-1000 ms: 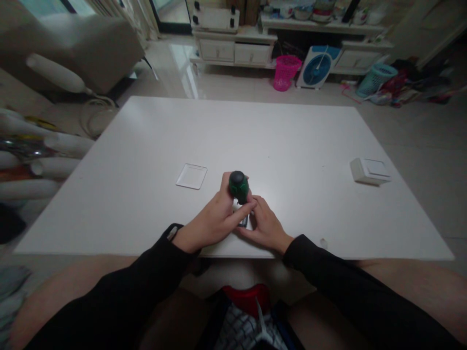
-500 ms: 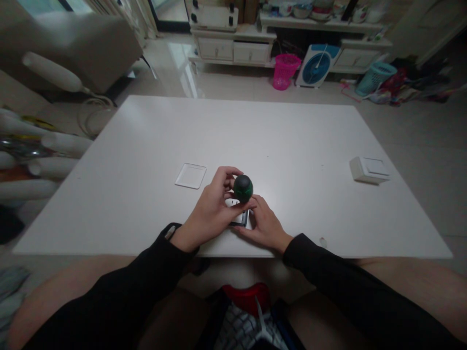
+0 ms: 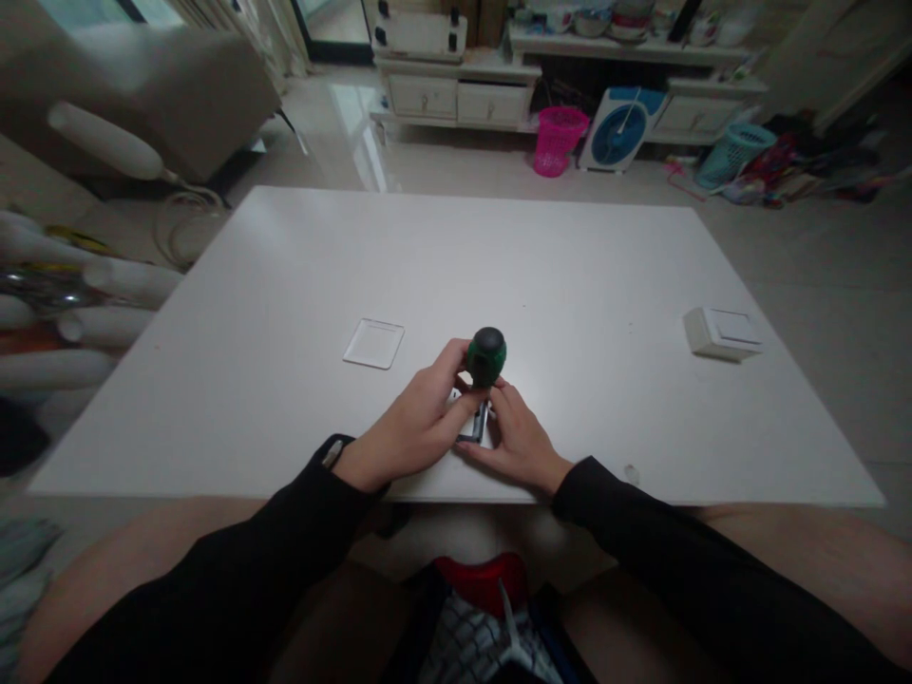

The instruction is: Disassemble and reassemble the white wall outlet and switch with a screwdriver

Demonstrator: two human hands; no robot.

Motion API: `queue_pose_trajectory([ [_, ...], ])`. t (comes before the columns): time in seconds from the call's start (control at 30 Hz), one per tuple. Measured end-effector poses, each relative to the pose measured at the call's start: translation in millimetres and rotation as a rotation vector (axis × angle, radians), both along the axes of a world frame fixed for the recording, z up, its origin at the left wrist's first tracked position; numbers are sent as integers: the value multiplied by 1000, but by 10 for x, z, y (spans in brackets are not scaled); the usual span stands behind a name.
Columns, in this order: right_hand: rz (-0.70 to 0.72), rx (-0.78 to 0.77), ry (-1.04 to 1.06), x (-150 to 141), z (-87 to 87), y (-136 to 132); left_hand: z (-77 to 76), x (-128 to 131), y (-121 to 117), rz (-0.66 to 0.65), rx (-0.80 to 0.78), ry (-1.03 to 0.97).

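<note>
My left hand [image 3: 420, 418] is closed round the lower part of a screwdriver [image 3: 487, 355] with a green and black handle. The handle points up toward me, and its tip is hidden behind my fingers. Below it, a small white wall socket with a dark frame [image 3: 471, 429] lies near the table's front edge, mostly covered by my hands. My right hand [image 3: 519, 439] grips the socket's right side with fingers and thumb. A square clear-white cover plate [image 3: 374, 343] lies flat to the left, apart from both hands.
The white table [image 3: 570, 266] spreads in front of me. A white switch box [image 3: 723, 334] stands near its right edge, and a small clear piece [image 3: 631, 473] lies by the front edge. Beyond the table are a pink basket [image 3: 560, 142] and a blue-white fan [image 3: 619, 130].
The screwdriver handle has moved slightly right and stands more upright, with my left hand's fingers shifting along with it. My right hand and the socket stay about where they were.
</note>
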State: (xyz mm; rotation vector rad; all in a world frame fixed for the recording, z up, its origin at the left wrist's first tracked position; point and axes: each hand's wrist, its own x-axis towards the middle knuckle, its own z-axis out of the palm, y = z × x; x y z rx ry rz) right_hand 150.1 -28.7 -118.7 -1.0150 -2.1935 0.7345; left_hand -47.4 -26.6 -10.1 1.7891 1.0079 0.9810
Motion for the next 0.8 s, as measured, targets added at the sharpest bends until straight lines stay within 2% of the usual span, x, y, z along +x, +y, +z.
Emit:
queue_pose_trajectory([
  [0.23, 5, 35, 41, -7, -21, 5, -3, 21, 9, 78, 0, 80],
  [0.43, 8, 9, 30, -8, 22, -1, -29, 14, 45, 146, 110, 83],
  [0.6, 16, -12, 22, -2, 21, 3, 18, 0, 45, 120, 168, 79],
  [0.8, 22, -24, 33, 4, 11, 10, 117, 7, 26, 63, 123, 41],
])
